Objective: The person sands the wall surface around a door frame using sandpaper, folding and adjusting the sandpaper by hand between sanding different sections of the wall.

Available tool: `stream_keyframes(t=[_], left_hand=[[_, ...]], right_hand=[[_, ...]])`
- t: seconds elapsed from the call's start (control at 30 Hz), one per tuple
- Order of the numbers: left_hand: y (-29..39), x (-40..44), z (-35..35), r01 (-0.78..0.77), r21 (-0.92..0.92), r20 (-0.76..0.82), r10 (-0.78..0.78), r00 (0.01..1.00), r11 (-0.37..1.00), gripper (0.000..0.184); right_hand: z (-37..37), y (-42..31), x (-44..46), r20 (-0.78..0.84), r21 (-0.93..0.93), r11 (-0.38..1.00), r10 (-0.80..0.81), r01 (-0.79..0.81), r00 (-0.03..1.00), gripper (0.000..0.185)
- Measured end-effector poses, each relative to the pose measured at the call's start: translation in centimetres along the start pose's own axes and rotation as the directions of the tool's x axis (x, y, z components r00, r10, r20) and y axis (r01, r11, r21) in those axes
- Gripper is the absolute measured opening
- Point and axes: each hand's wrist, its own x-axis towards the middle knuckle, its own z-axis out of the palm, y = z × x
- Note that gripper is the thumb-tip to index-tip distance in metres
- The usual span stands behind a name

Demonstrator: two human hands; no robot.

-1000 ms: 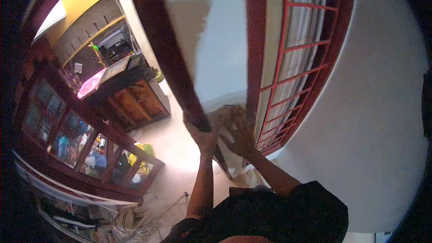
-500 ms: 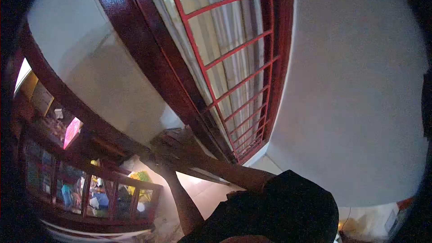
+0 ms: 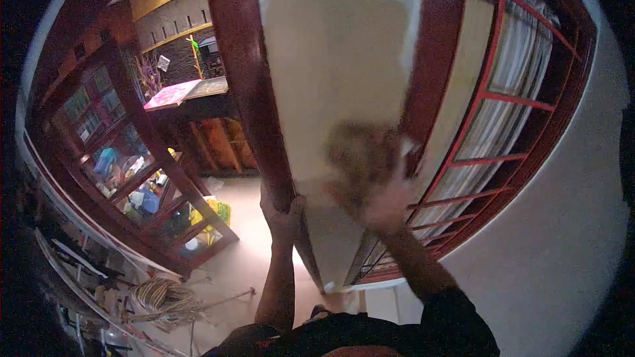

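My left hand [image 3: 283, 217] grips the dark red frame post [image 3: 254, 86], its fingers curled around the lower edge. The post borders a tall wall panel [image 3: 331, 73], beige in the middle with a whiter band along its top and right side. My right hand [image 3: 385, 208] is smeared by motion in front of the panel's lower right part. It holds a brown, mottled, flat-looking piece [image 3: 364, 155], too blurred to name, against or just off the panel. Another dark red post [image 3: 436, 46] stands right of the panel.
A window with red bars [image 3: 506, 99] and striped curtains is on the right, beside a pale wall [image 3: 555, 225]. At left are a glazed wooden door [image 3: 132, 165], a coil of rope or hose [image 3: 162, 297] and a yellow bag [image 3: 215, 215]. A pink-topped surface [image 3: 173, 94] lies beyond.
My view has turned left and levelled toward the panel. My hands, close together before, are now apart: the left at the post, the right with the brown piece over the panel.
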Motion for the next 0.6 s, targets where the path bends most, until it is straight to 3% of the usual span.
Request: stream_keyframes(t=[0.07,0.13,0.2,0.23,0.27,0.33,0.47,0.53,0.57,0.6], left_hand=[[1.7,0.0,0.4,-0.064,-0.044,0.002,0.064,0.998,0.997,0.058],[1.8,0.0,-0.1,-0.062,-0.097,0.118,0.074,0.990,0.993,0.063],[3.7,0.2,0.5,-0.001,-0.201,0.039,0.009,0.999,0.979,0.067],[-0.6,0.1,-0.6,0.059,-0.057,0.123,-0.052,0.991,0.997,0.073],[0.1,0.4,-0.4,0.060,-0.070,0.117,-0.051,0.992,0.996,0.073],[2.3,0.5,0.0,-0.147,-0.020,0.027,0.147,0.989,0.989,0.076],[1.2,0.5,-0.5,-0.015,-0.124,0.120,0.030,0.992,0.992,0.080],[0.8,0.3,-0.9,-0.079,-0.009,0.149,0.080,0.986,0.997,0.083],[1.1,0.1,-1.0,-0.075,-0.005,0.148,0.075,0.986,0.997,0.083],[1.5,0.0,-0.8,-0.039,-0.041,0.145,0.045,0.988,0.998,0.085]], right_hand=[[-5.6,0.8,8.6,-0.129,0.002,0.988,0.155,-0.156,0.980,0.073],[-8.7,1.3,14.8,-0.277,-0.243,0.969,-0.033,-0.036,0.960,0.061],[-10.4,-0.2,18.2,-0.308,-0.312,0.949,-0.142,0.041,0.941,0.062],[-10.3,-1.1,19.2,-0.329,-0.361,0.926,-0.242,0.115,0.913,0.064],[-9.6,-1.2,18.6,-0.327,-0.367,0.921,-0.256,0.127,0.910,0.064],[-7.0,-0.8,14.5,-0.197,-0.301,0.953,-0.085,0.022,0.977,0.066],[-5.3,-1.9,10.5,-0.095,-0.302,0.943,-0.174,0.138,0.980,0.064],[-8.1,-1.4,15.2,-0.141,-0.371,0.924,-0.157,0.095,0.977,0.063],[-8.7,-0.2,18.5,-0.275,-0.254,0.954,-0.230,0.160,0.933,0.064],[-9.8,0.6,21.8,-0.325,-0.355,0.926,-0.251,0.128,0.912,0.064]])
